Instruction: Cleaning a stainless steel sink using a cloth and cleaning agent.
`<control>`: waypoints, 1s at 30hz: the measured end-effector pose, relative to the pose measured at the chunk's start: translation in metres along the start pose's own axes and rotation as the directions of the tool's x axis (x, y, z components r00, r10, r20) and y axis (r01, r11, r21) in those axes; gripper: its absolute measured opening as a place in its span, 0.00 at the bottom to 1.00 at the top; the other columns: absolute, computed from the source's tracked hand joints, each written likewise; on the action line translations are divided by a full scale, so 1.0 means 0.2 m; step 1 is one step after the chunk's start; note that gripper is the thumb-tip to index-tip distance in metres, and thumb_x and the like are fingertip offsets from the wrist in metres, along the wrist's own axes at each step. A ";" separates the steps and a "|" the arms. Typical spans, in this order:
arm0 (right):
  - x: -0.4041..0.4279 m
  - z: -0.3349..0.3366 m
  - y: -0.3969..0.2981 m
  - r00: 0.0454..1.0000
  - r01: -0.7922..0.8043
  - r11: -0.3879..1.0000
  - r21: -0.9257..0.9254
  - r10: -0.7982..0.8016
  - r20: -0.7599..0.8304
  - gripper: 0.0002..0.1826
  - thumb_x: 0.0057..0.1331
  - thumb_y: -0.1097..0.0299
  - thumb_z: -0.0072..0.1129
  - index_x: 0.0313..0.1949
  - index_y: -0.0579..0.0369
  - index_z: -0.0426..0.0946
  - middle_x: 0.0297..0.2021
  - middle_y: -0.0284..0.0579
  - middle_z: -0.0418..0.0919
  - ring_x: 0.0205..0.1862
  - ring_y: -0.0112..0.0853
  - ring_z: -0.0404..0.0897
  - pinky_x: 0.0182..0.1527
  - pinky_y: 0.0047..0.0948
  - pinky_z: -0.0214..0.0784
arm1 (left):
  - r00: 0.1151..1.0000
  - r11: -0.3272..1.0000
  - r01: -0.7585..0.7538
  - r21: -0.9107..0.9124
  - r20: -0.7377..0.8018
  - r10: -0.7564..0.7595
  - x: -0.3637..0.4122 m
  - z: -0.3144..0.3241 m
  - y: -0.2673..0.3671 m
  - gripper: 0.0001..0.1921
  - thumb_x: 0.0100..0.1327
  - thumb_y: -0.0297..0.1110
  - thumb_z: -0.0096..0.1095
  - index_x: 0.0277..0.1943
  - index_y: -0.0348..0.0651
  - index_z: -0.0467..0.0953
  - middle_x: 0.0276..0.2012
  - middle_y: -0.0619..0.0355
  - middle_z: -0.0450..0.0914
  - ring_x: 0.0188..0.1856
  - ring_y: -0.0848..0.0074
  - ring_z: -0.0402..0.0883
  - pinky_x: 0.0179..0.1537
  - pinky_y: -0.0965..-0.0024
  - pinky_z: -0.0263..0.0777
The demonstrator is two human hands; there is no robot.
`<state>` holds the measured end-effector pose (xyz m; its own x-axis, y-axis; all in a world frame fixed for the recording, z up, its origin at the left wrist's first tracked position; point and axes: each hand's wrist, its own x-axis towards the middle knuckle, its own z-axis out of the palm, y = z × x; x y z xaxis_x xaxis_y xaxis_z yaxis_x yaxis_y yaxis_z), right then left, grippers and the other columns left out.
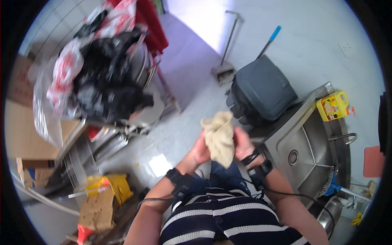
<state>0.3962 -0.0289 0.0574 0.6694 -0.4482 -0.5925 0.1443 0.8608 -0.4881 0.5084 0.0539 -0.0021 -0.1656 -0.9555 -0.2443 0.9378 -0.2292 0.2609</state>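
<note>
A crumpled beige cloth (pixel 221 139) is held up in front of my body, between both hands. My left hand (pixel 201 149) grips its left side, and my right hand (pixel 243 143) presses on its right side. Parts of the fingers are hidden behind the cloth. Both wrists carry black straps with small devices and cables. To the right of my hands is a stainless steel sink (pixel 309 153) with a drain and a curved faucet (pixel 344 137).
Beyond my hands stands a grey lidded bin (pixel 263 87), beside a long-handled dustpan (pixel 223 73). A yellow detergent jug (pixel 332 106) is at the sink's rim. Black plastic bags (pixel 107 79) are piled at left, above a cardboard box (pixel 96 211) and a yellow container (pixel 121 188).
</note>
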 end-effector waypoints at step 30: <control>1.30 0.57 -2.71 0.505 0.828 0.511 0.228 -0.858 0.092 0.31 0.63 0.69 0.43 0.63 0.67 0.48 0.58 0.58 0.61 0.58 0.43 0.65 0.60 0.39 0.58 | 0.989 0.683 -0.144 0.716 0.075 0.130 2.72 1.08 2.70 0.26 0.66 0.49 0.45 0.55 0.33 0.67 0.49 0.51 0.74 0.49 0.69 0.74 0.50 0.66 0.68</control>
<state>0.5750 -0.5841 0.2420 0.2809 -0.9429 0.1789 0.7947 0.1240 -0.5942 0.8587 -0.6304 0.2077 -0.0642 -0.9884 -0.1374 0.4462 -0.1516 0.8820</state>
